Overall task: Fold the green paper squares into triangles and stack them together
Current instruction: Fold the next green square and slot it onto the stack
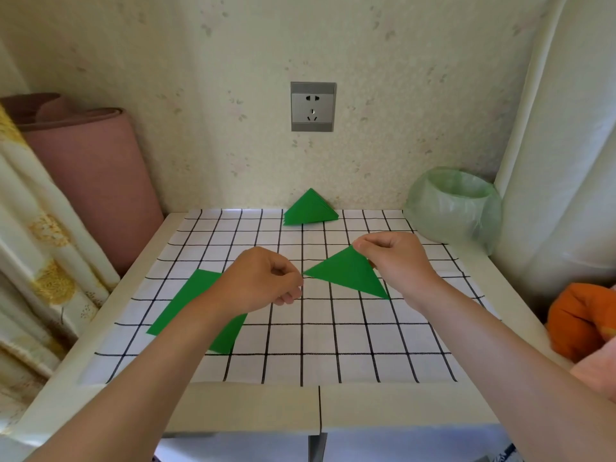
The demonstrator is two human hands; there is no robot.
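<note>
Unfolded green squares (186,305) lie flat on the desk (333,405), left side of the checked cloth (333,335), partly under the left forearm. We can't tell how many sheets.

Left grip (263,281): fingers curled and narrow, and as far as we can see it pinches the left corner tip of the folded triangle (346,276).

Finished stack (310,210) sits at the back edge of the desk, against the wall. The triangles are roughly aligned and the edges fan a bit.

The folded triangle is held between both hands over the middle of the cloth, well apart from the stack. We can't tell whether it is lifted clear or its lower edge rests on the cloth.

Right grip (396,258) is closed on the triangle's top corner, thumb against fingers.

Bin with a green liner (453,208) is far right and not involved.

We judge the fold on this sheet done and the placing step in hand. Next move as we see it:
- carry the triangle forward to the stack
- match its apex and long edge to the pile
- lay it flat and let go without nudging the sheets below

After that we take a fresh square from the left. Paper is light, so a fast release could skew the pile.
</note>
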